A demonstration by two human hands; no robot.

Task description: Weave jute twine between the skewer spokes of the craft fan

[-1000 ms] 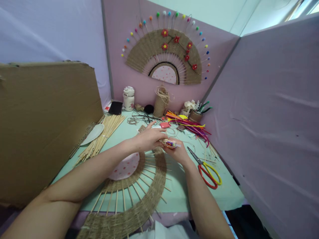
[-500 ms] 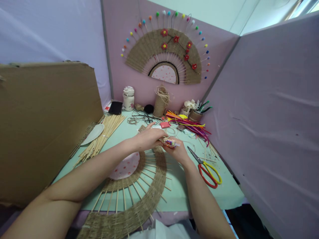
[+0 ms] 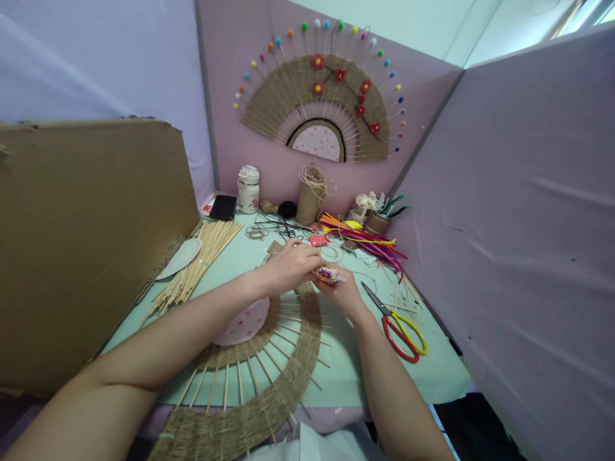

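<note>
A small clear packet with colourful contents (image 3: 328, 275) is held between my two hands, over the upper end of a woven fan (image 3: 307, 358). My right hand (image 3: 342, 289) is closed around the packet from the right. My left hand (image 3: 294, 264) bends over its left end with fingers curled against it; the fingertips are hidden. Below my hands, the fan lies with thin sticks radiating from a spotted pink half-round centre (image 3: 245, 323) to a wide woven band. Part of it hangs past the table's front edge, and my left forearm covers part of the centre.
Scissors (image 3: 401, 333) with red and yellow handles lie right of my hands. At left are a bundle of sticks (image 3: 202, 256) and a cardboard sheet (image 3: 91, 256). Pipe cleaners (image 3: 368, 240), a twine spool (image 3: 311, 198) and a white bottle (image 3: 248, 191) stand or lie behind.
My left hand's raised finger has come down, and that hand has shifted slightly right over the packet. My right hand and the packet have hardly moved.
</note>
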